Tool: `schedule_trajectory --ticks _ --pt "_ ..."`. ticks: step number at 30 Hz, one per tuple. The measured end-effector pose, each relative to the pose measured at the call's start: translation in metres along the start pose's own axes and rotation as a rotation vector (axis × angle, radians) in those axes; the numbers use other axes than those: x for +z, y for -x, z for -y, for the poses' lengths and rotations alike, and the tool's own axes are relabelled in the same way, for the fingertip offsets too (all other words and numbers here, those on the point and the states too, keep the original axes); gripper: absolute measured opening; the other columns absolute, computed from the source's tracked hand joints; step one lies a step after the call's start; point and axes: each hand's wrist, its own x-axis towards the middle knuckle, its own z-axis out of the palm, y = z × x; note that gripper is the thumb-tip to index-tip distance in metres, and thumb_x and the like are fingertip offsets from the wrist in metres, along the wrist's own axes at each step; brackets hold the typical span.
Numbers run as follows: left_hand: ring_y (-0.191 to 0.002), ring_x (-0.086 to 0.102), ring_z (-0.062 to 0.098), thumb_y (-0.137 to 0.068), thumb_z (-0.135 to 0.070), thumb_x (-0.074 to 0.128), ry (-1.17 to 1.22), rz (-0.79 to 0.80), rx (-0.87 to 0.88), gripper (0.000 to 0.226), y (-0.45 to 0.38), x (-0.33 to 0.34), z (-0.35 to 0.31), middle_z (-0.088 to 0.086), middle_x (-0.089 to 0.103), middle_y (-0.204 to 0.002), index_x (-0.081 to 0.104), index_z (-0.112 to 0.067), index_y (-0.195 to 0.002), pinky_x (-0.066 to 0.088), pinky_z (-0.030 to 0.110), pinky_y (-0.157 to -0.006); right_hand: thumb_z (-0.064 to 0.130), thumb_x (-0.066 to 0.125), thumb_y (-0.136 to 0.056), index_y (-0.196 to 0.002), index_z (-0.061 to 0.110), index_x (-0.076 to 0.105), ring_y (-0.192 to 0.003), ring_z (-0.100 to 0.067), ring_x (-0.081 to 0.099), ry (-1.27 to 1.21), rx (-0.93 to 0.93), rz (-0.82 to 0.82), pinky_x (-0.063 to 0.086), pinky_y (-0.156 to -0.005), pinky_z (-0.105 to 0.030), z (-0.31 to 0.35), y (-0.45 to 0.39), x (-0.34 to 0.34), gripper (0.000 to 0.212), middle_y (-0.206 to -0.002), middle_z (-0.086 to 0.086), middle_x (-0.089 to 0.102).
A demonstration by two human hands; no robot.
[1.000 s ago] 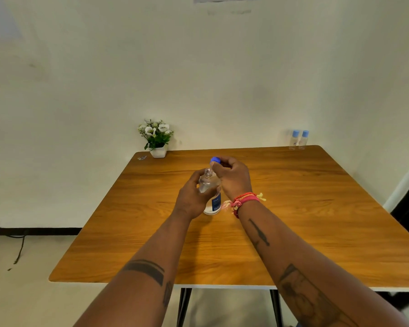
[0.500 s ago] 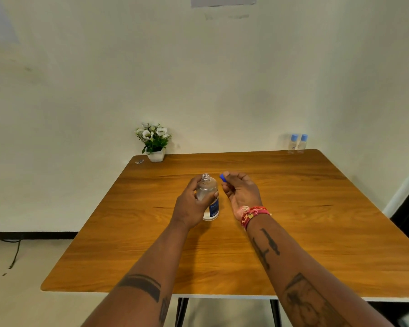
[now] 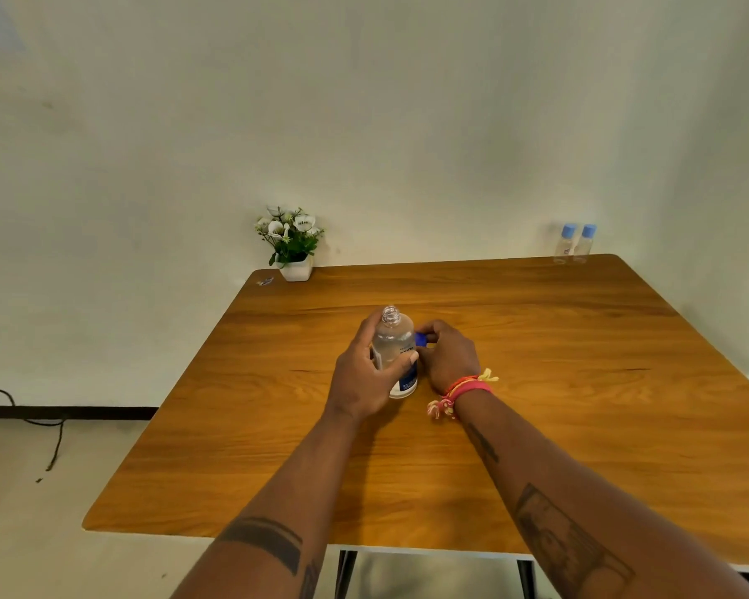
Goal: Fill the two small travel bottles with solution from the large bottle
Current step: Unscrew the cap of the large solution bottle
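The large clear bottle (image 3: 393,345) stands upright in the middle of the wooden table (image 3: 537,382), its threaded neck uncapped. My left hand (image 3: 364,373) grips its body from the left. Just right of the bottle, my right hand (image 3: 448,356) pinches the blue cap (image 3: 420,339) low near the tabletop. Two small travel bottles (image 3: 575,243) with light blue caps stand side by side at the far right edge of the table, against the wall, well away from both hands.
A small white pot of artificial flowers (image 3: 293,246) sits at the table's far left corner, with a small scrap (image 3: 264,281) beside it. A wall runs behind the table. A dark cable (image 3: 1,391) trails on the floor at left.
My right hand took the blue cap off the large bottle, moved it right, and has now lowered it beside the bottle. My left hand kept holding the bottle.
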Motion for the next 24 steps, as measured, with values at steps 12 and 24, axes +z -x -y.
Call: schedule_trajectory --ticks 12,24 --pt "-0.116 0.056 0.006 -0.087 -0.037 0.078 0.01 0.018 -0.016 0.077 0.001 0.0 -0.005 -0.022 0.051 -0.131 0.033 -0.046 -0.149 0.052 0.015 -0.085 0.021 0.072 -0.09 -0.149 0.019 0.045 -0.12 -0.028 0.058 0.296 -0.074 0.047 0.05 -0.103 -0.044 -0.008 -0.003 0.005 0.065 -0.133 -0.01 0.063" --pt "-0.138 0.044 0.023 -0.078 -0.049 0.082 -0.038 -0.094 -0.161 0.102 0.026 0.005 -0.023 0.0 0.033 -0.159 0.018 -0.036 -0.156 0.053 0.043 -0.1 0.02 0.065 -0.097 -0.134 0.019 0.056 -0.093 -0.014 0.062 0.034 -0.145 -0.091 0.051 -0.08 -0.029 -0.011 0.058 -0.044 0.038 -0.097 0.004 0.066"
